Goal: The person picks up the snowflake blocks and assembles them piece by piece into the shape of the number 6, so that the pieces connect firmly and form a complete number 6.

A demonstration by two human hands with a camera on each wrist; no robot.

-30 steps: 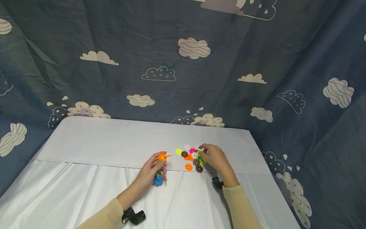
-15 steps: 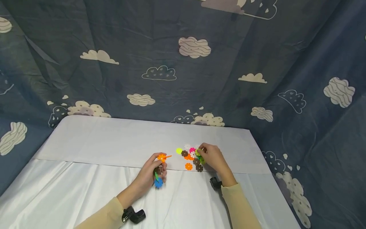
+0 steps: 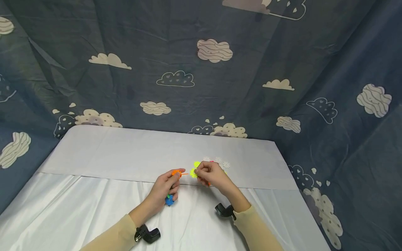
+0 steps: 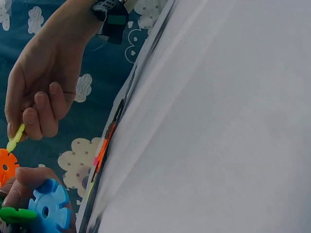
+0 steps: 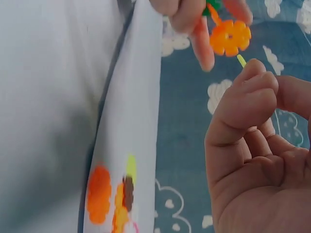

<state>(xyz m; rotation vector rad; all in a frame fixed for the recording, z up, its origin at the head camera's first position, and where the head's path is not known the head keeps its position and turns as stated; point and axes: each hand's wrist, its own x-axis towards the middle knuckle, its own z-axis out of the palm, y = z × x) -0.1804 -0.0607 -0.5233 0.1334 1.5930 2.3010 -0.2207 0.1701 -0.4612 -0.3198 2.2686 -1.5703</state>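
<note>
My left hand (image 3: 161, 191) holds a small chain of notched plastic snowflake discs. An orange disc (image 5: 230, 37) sits at its upper end, with another orange piece jutting edge-on to the right. Lower down, a green disc (image 4: 17, 215) and a blue disc (image 4: 50, 206) stick out below the palm; the fingers hide the middle of the chain. Between thumb and index finger, my right hand (image 3: 217, 177) pinches a yellow-green disc (image 3: 193, 173). That disc is very close to the chain's orange end; whether they touch I cannot tell.
Behind the right hand lie loose discs on the white cloth (image 3: 103, 150), mostly hidden in the head view. White discs (image 3: 218, 160) and a yellow disc (image 3: 196, 164) show there. Orange discs (image 5: 99, 194) and a brown disc (image 5: 128, 193) appear blurred in the right wrist view.
The right hand has lifted a yellow-green disc from the pile and brought it left towards the chain. My left hand has turned slightly, the blue end shifting a little left.
</note>
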